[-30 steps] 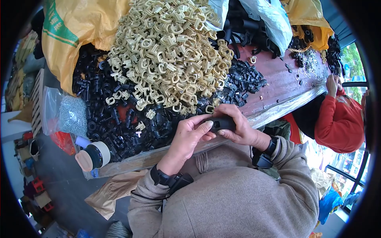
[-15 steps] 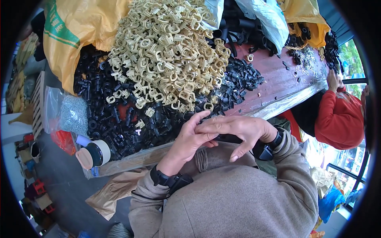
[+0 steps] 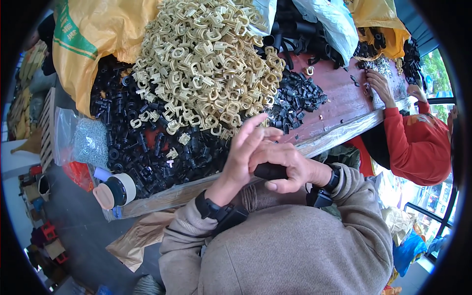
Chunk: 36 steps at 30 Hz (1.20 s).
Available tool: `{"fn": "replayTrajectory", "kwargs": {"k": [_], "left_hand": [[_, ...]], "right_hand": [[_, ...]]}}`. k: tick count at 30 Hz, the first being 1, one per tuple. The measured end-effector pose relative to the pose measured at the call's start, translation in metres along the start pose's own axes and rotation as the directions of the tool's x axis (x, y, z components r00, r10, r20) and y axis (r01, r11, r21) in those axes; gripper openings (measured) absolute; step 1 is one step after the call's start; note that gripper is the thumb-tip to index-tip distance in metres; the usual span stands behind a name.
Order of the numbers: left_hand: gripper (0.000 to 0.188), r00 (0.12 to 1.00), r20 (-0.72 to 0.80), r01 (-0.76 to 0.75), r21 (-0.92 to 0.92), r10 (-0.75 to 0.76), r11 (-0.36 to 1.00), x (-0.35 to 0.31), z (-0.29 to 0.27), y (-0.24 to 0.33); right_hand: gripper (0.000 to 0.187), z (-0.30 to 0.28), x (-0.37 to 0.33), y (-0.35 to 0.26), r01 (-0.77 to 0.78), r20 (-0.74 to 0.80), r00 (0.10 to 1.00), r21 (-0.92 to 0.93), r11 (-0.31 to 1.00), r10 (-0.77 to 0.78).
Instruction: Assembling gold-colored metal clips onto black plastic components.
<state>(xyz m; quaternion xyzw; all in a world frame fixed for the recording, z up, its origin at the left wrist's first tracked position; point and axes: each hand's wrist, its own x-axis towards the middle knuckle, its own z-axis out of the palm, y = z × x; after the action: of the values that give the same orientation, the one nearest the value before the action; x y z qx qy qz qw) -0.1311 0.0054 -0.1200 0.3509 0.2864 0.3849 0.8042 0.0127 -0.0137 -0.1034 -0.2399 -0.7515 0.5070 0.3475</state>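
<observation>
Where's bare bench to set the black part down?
Bare red tabletop runs between the black parts pile and the co-worker's hand, along the wooden front edge. Left of that it is crowded: cream clips and black fittings reach the edge.

A small assembly workshop. A worn red wooden workbench [image 3: 339,98] is heaped with cream plastic clips [image 3: 206,64] and black plastic parts [image 3: 147,147], with yellow sacks [image 3: 93,44] and a clear bag of small metal pieces [image 3: 88,142] alongside. A second person in a red sleeve [image 3: 413,137] works at the far end of the bench.
</observation>
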Motion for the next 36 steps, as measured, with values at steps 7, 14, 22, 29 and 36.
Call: {"fn": "replayTrajectory", "kwargs": {"k": [7, 14, 22, 29, 36], "left_hand": [[0.065, 0.991, 0.13, -0.035, -0.059, 0.043, 0.998, -0.003, 0.016, -0.001], [0.056, 1.0, 0.027, 0.002, 0.125, -0.006, 0.992, -0.023, 0.02, 0.008], [0.029, 0.696, -0.44, 0.181, 0.872, 0.567, 0.454, -0.072, -0.106, 0.067], [0.033, 0.816, -0.151, 0.361, 0.887, 0.558, -0.288, -0.067, -0.134, 0.066], [0.028, 0.727, -0.529, 0.217, 0.782, 0.438, 0.584, -0.072, -0.143, 0.066]], "right_hand": [[0.026, 0.002, -0.006, -0.01, 0.052, -0.074, 0.996, -0.004, 0.999, -0.052], [0.027, -0.013, -0.034, -0.016, -0.004, -0.009, 1.0, -0.084, 0.996, 0.004], [0.035, -0.053, -0.228, -0.004, -0.807, -0.187, 0.588, -0.202, 0.555, 0.787], [0.03, -0.042, -0.236, 0.012, -0.846, -0.371, 0.531, -0.28, 0.453, 0.762], [0.012, -0.061, -0.088, -0.009, -0.486, -0.341, 0.869, -0.457, 0.745, 0.358]]}}
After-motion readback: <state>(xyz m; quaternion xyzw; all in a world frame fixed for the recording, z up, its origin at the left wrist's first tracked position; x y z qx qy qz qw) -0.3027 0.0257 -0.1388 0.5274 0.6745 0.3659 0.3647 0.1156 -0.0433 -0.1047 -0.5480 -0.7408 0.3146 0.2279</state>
